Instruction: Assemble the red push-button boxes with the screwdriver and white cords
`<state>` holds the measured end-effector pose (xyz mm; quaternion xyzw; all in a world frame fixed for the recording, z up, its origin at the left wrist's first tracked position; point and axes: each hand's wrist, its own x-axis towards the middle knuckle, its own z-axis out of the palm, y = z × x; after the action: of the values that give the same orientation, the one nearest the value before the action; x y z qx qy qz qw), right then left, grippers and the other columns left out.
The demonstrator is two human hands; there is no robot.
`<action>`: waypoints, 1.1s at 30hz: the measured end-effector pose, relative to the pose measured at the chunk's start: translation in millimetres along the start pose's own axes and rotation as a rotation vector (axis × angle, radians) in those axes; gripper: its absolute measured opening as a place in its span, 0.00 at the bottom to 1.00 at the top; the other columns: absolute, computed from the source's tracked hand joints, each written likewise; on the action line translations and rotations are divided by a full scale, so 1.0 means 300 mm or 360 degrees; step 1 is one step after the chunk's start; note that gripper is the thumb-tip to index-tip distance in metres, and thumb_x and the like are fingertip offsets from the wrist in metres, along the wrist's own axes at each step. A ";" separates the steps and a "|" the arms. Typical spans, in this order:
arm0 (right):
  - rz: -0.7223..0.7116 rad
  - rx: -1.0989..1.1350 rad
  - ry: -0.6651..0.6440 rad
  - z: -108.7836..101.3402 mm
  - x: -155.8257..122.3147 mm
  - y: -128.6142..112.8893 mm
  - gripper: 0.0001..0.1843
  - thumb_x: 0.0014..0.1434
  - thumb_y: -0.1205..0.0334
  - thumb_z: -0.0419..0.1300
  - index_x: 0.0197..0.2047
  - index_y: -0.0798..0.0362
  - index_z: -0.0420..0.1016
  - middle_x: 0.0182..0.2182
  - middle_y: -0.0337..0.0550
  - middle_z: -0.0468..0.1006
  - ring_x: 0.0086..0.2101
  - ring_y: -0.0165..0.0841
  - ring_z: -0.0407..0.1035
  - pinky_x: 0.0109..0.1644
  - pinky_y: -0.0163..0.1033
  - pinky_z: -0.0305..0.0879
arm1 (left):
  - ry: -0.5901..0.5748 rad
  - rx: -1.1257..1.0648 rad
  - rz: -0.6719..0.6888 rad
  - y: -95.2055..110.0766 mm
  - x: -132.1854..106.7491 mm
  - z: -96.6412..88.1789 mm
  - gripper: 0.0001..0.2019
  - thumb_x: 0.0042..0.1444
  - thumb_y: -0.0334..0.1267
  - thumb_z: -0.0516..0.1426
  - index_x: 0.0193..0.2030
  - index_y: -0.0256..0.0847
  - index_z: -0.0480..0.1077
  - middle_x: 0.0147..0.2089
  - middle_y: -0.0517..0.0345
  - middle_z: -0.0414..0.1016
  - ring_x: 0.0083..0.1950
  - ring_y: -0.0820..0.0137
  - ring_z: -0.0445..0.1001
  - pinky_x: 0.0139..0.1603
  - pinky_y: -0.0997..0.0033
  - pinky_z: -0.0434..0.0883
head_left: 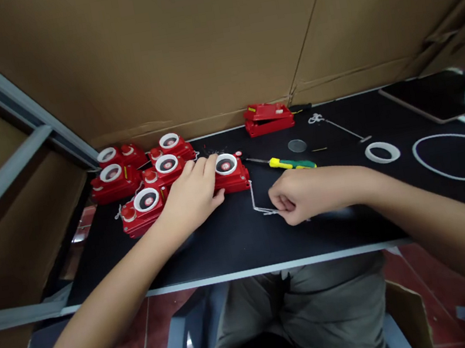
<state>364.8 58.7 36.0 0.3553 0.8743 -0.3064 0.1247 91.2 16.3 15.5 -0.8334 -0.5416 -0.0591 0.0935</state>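
My left hand (195, 195) is laid over the left part of a red box with a white ring (233, 181), thumb at the near side and fingers across the top, gripping it against the black table. A thin white cord (253, 197) hangs from the box's right corner and bends across the tabletop. Its far end runs into my right hand (292, 196), whose fingers are closed in a pinch around it. Just beyond that hand lies a screwdriver (293, 162) with a yellow and green handle, its shaft pointing toward the red box.
Several similar red boxes (144, 209) crowd the table's left. Against the cardboard wall sits a red box with a tilted lid (268, 117). Farther right are a clear disc (297, 145), a corded metal piece (343, 128), a white ring (383, 152), white tubing (461, 181) and a dark flat panel (429, 96).
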 end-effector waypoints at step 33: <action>-0.0398 0.0920 0.0725 -0.003 0.256 -0.020 0.33 0.73 0.60 0.62 0.78 0.53 0.69 0.59 0.57 0.87 0.42 0.36 0.85 0.40 0.40 0.82 | 0.0114 0.0175 -0.0039 -0.124 0.267 -0.071 0.18 0.71 0.25 0.54 0.64 0.31 0.72 0.61 0.35 0.81 0.61 0.50 0.80 0.66 0.50 0.78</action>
<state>305.5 97.6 5.9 0.3254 0.7938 -0.4661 -0.2162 89.8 97.8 55.7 -0.8177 -0.5503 -0.0602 0.1576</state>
